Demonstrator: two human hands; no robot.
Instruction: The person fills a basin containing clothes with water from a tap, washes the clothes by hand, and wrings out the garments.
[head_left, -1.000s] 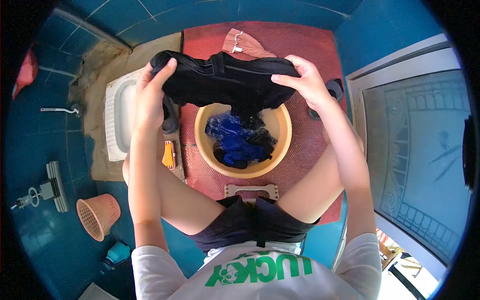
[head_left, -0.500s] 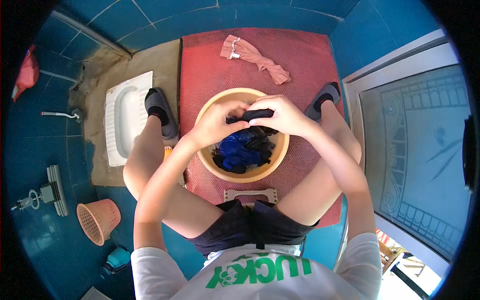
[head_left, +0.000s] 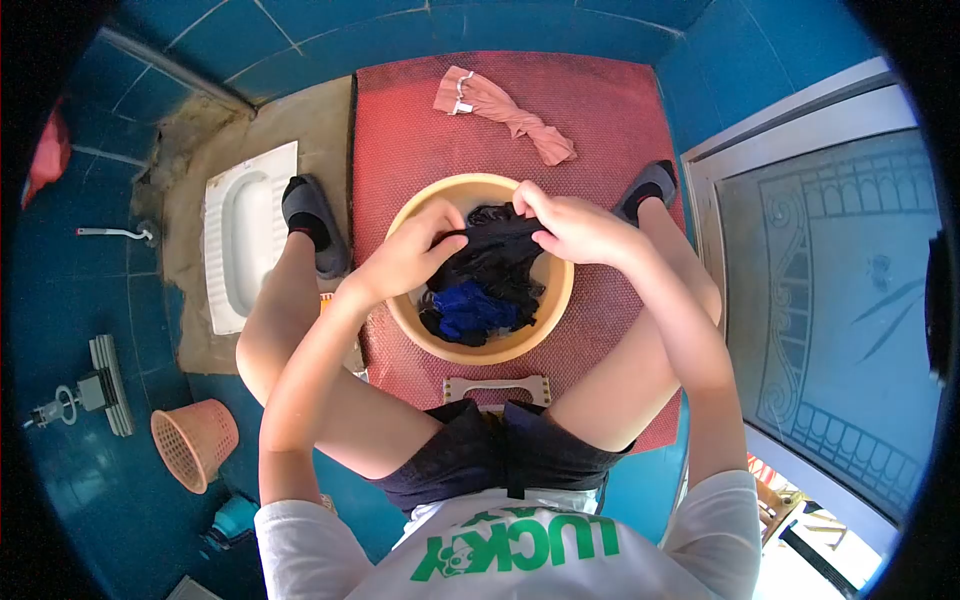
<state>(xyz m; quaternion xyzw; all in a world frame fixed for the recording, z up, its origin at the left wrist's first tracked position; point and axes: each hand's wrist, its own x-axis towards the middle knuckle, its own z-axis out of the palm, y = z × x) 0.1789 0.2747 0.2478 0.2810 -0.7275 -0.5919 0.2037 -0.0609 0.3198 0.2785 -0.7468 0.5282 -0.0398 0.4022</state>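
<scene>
A round yellow basin [head_left: 478,353] stands on the red mat between my legs, with wet dark cloth in it. My left hand [head_left: 420,250] pinches the left side of a black garment [head_left: 490,245] over the basin. On the other side my right hand [head_left: 560,225] grips the same garment between thumb and fingers. The black fabric is stretched between both hands and its lower part hangs into the basin. Nearer to me, a blue cloth [head_left: 468,310] lies in the basin.
A twisted pink cloth [head_left: 507,115] lies on the red mat [head_left: 610,110] beyond the basin. On the left are a squat toilet [head_left: 248,235] and a pink basket [head_left: 195,445]. A small stool [head_left: 497,386] is under me; a glass-panelled door [head_left: 830,290] stands at the right.
Both hands have come down from above the far rim to the basin with the black garment. It was spread wide, then bunched, and is now partly opened out between them.
</scene>
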